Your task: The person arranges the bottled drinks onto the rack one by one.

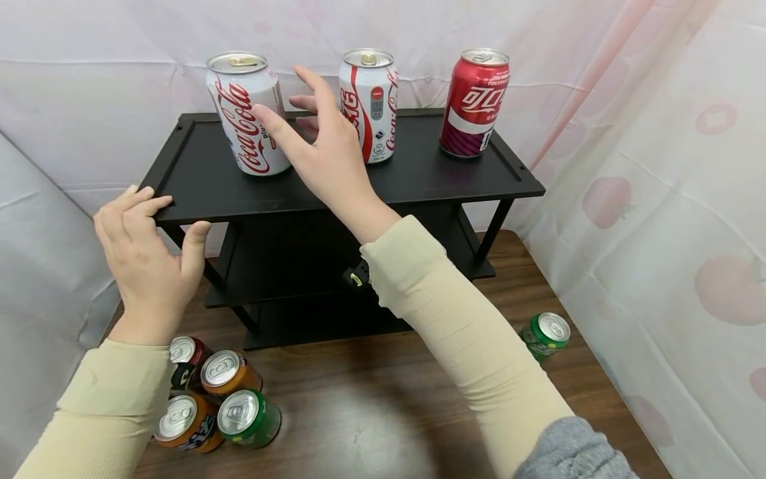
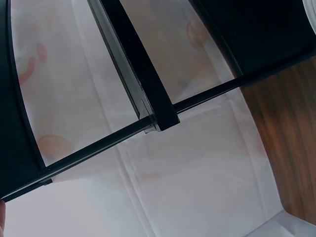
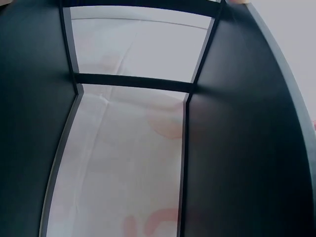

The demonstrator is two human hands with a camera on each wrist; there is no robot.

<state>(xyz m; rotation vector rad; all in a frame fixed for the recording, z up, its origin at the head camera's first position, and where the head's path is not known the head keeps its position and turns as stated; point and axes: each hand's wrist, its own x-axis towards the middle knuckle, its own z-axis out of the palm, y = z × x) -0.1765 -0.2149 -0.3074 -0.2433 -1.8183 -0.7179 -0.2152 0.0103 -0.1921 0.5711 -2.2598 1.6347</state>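
My left hand [image 1: 146, 249] rests on the front left corner of a black tiered shelf [image 1: 419, 186], fingers over its edge and thumb held apart. A fingertip shows at the lower left edge of the left wrist view. My right hand [image 1: 329, 150], thumb and fingers spread, is over the shelf top between two white Coca-Cola cans. Its thumb overlaps the left white can [image 1: 239, 126] in the head view; its back and fingers partly cover the middle white can [image 1: 376, 106]. To the right stands a red cola can [image 1: 475, 103]. All three are upright.
On the wooden surface [image 1: 335, 392] at front left stand an orange can [image 1: 239, 379], another orange can [image 1: 197, 426], a green can [image 1: 263, 419] and a dark red can [image 1: 200, 352]. Another green can [image 1: 541, 339] stands at right. Pale patterned curtains [image 1: 658, 199] surround the shelf.
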